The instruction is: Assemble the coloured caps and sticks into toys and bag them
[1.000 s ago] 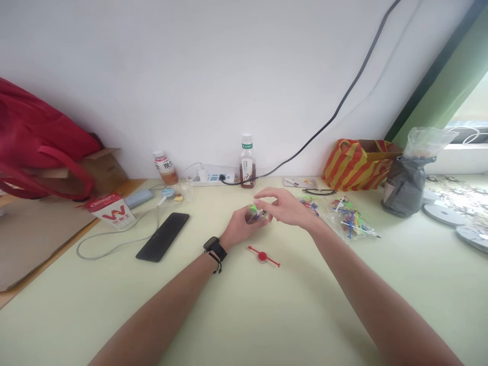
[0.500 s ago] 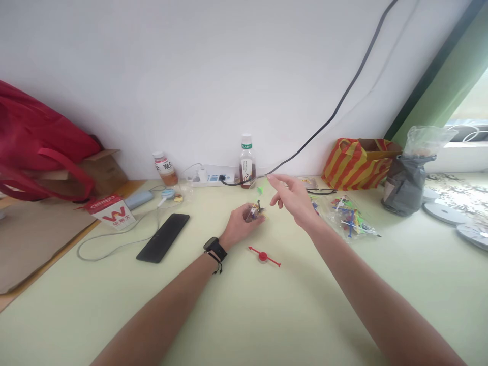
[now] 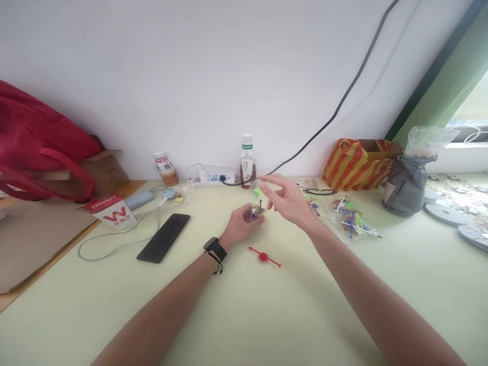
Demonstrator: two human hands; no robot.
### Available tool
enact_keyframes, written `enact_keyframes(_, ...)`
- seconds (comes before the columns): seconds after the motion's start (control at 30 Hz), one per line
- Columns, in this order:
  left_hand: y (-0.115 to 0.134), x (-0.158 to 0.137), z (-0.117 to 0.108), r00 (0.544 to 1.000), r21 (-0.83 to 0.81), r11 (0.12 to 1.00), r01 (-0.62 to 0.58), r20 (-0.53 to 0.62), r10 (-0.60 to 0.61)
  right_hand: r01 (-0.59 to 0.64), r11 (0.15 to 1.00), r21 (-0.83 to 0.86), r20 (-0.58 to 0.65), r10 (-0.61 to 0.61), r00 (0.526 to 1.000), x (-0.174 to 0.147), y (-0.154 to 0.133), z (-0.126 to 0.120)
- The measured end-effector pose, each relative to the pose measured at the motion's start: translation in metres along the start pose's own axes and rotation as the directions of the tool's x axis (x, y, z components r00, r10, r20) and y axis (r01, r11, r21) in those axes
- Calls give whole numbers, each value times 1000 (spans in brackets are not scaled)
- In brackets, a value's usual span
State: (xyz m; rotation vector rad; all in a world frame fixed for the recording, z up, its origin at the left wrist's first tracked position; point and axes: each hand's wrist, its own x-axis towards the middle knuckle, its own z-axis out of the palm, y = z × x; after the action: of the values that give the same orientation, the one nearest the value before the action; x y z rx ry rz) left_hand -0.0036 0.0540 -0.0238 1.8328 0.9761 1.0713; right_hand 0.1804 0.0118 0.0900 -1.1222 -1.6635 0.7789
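Note:
My left hand (image 3: 241, 224) is closed around a small clear plastic bag (image 3: 252, 212) of colourful plastic pieces and rests on the table. A dark arrow-shaped piece (image 3: 261, 205) stands up beside its fingers, and a bright green piece (image 3: 256, 193) shows higher in the bag. Above and to the right, my right hand (image 3: 286, 199) has thumb and index finger brought together at what looks like the bag's clear upper edge; the exact contact is hard to see. Nearer me, a red arrow spinner (image 3: 263, 257) lies flat on a round base.
Right of my hands lies a bag of mixed plastic arrows (image 3: 353, 221). A drink bottle (image 3: 247, 165) and power strip (image 3: 219, 176) stand by the wall. To the left are a black phone (image 3: 163, 238) and a red-and-white box (image 3: 114, 213). A striped bag (image 3: 356, 165) sits back right.
My right hand has shifted slightly left, closer to my left hand. The green piece has moved a little left too. My left hand and the red spinner stay put.

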Motion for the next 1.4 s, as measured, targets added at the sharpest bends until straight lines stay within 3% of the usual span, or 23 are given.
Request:
enact_keyframes(0.1,2,0,0,1000,-24,1000,9,3,-9,-114,993,40,-7,115,993,0,-1,3)
enact_keyframes(0.2,4,1,-1,1000,-13,1000,8,-11,-8,-186,982,-10,98,186,978,-1,1,6)
enact_keyframes(0.33,7,0,-2,1000,11,1000,-5,-25,5,27,958,-284,147,16,989,-2,8,8)
enact_keyframes(0.43,10,-2,-1,999,3,1000,3,45,-3,128,899,-419,160,-65,985,-2,12,4)
enact_keyframes(0.6,12,-4,0,990,-22,1000,-16,143,19,107,910,-401,188,-33,982,-1,10,-5)
enact_keyframes(0.83,17,-5,-1,976,22,1000,-18,219,13,32,892,-450,333,135,933,-2,9,-6)
enact_keyframes(1.03,18,-5,-1,982,29,999,-19,188,14,31,795,-606,299,191,935,-5,5,-10)
enact_keyframes(1.23,15,-6,0,980,37,999,13,200,-20,160,801,-577,401,107,910,-2,6,-21)
enact_keyframes(1.4,16,-6,-1,978,19,999,43,204,-46,122,759,-640,380,173,909,-4,5,-23)
